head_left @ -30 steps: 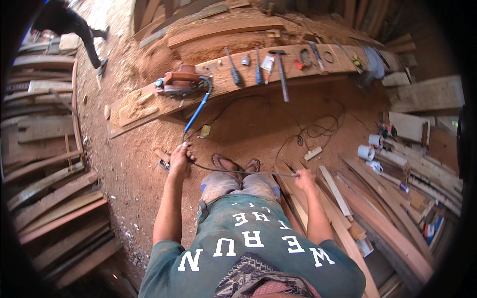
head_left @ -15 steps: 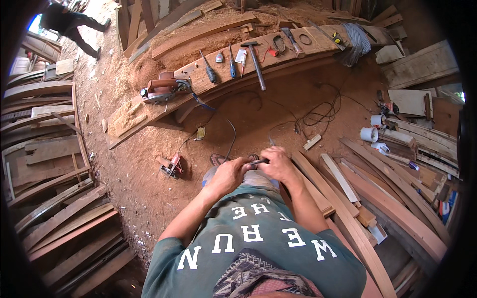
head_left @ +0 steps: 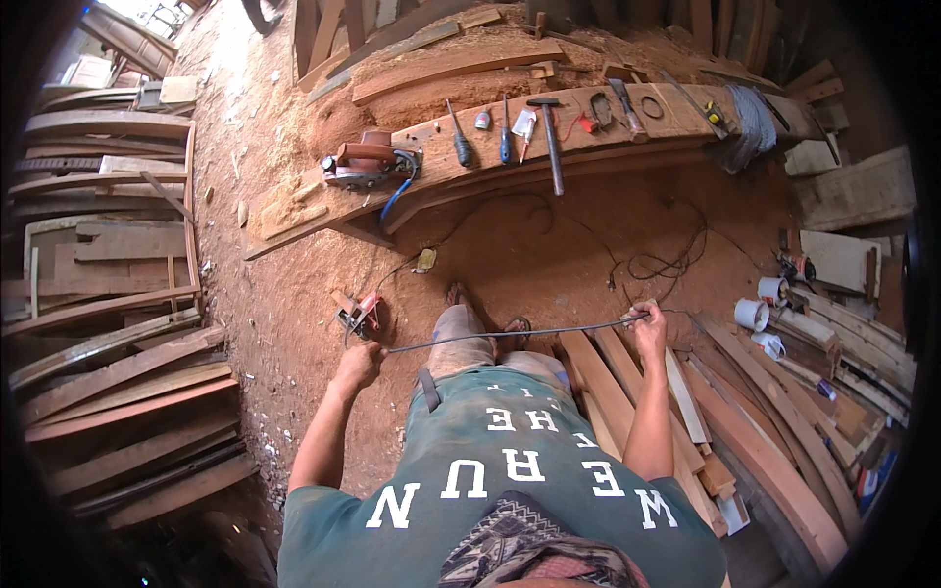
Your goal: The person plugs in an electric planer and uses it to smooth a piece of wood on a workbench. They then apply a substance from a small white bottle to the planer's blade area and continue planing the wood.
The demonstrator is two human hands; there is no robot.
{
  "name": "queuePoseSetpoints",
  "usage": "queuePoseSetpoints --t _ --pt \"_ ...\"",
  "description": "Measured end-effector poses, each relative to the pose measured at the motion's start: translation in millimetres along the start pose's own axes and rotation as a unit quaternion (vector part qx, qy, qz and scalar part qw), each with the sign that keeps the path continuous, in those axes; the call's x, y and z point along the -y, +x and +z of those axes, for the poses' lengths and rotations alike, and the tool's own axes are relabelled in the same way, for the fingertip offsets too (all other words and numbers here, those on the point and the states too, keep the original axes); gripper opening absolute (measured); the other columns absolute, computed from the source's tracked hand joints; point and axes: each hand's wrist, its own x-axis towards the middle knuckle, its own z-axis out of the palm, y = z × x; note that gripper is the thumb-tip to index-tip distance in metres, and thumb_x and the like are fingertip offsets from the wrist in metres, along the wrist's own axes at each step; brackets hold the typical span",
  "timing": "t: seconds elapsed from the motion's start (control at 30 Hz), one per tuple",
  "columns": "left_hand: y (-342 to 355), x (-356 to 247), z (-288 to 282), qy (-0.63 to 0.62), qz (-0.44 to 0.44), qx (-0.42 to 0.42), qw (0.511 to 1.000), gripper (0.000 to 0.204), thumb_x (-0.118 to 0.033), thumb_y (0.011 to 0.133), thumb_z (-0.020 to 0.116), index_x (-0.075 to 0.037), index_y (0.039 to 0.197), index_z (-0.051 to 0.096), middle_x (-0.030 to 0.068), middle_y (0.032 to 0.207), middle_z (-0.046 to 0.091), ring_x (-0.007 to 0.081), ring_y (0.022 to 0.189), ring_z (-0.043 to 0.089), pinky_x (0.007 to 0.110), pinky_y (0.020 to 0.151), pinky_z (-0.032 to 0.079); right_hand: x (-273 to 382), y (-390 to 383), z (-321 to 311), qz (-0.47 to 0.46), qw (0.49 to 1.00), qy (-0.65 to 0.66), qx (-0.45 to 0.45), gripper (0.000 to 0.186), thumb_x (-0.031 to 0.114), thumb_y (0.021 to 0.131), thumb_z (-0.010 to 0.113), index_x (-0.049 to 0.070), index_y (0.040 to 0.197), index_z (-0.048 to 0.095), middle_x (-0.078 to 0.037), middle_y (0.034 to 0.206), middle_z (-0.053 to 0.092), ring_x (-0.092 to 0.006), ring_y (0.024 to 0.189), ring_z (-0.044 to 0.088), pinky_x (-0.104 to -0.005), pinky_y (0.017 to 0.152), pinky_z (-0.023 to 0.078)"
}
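Now a dark cable (head_left: 569, 329) is stretched nearly straight

In the head view, the left hand (head_left: 361, 365) and right hand (head_left: 647, 326) were together near the middle of the frame half a second ago; they have since spread wide. The left hand, below and left of centre, is curled into a fist around the cable. The right hand, right of centre, is mostly closed, pinching the far end of the span; its exact grip is too small to tell. The dark cable crosses mid-frame between them, so this length seems drawn out with little slack, though where it leads beyond either hand is unclear. At upper left of centre, the blue cord (head_left: 395, 201) of the power tool (head_left: 365, 160) hangs in a loop off the bench plank (head_left: 676, 122); a second ago it ran taut toward the left hand. As for writing, the green shirt (head_left: 441, 431) at lower centre bears large white block letters, readable though upside down; any labels on the white tubs (head_left: 752, 315) at right are too small to read, and no brand shows clearly
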Motion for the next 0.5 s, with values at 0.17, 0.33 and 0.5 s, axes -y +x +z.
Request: queuePoseSetpoints --t 0.17,0.33,0.5 --pt "36.4 13.2 34.7 -0.027 0.021 0.031 0.999 0.029 -0.033 0.101 0.064 -0.009 0.116 0.073 0.0226 0.117 0.070 0.0426 0.111 0.066 0.050 0.095 0.053 82.9 -19.6 38.2 0.017 0.933 0.357 0.042 0.033 0.002 0.098 0.054 -0.003 0.128 0.064 -0.011 0.117 0.070 -0.0225 0.116 0.067 -0.0357 0.104 0.052" --pt "74.3 -134.6 -31.5 -0.265 0.216 -0.011 0.940 0.066 -0.038 0.098 0.072 -0.007 0.152 0.049 0.0224 0.146 0.058 0.0367 0.139 0.053 0.042 0.115 0.044 169.1 -56.0 115.6 0.021 0.927 0.344 0.150 0.033 -0.001 0.098 0.053 -0.004 0.129 0.065 -0.016 0.127 0.069 -0.0251 0.117 0.068 -0.0374 0.104 0.053" --pt "96.9 -217.1 -63.1 -0.294 0.323 0.153 0.886 0.042 -0.036 0.104 0.061 -0.005 0.133 0.058 0.0238 0.126 0.067 0.0423 0.121 0.063 0.047 0.102 0.050 196.1 -60.5 193.2 0.108 0.891 0.413 0.157 0.045 0.004 0.097 0.057 0.003 0.141 0.058 -0.013 0.115 0.070 -0.0235 0.106 0.068 -0.0385 0.095 0.056"
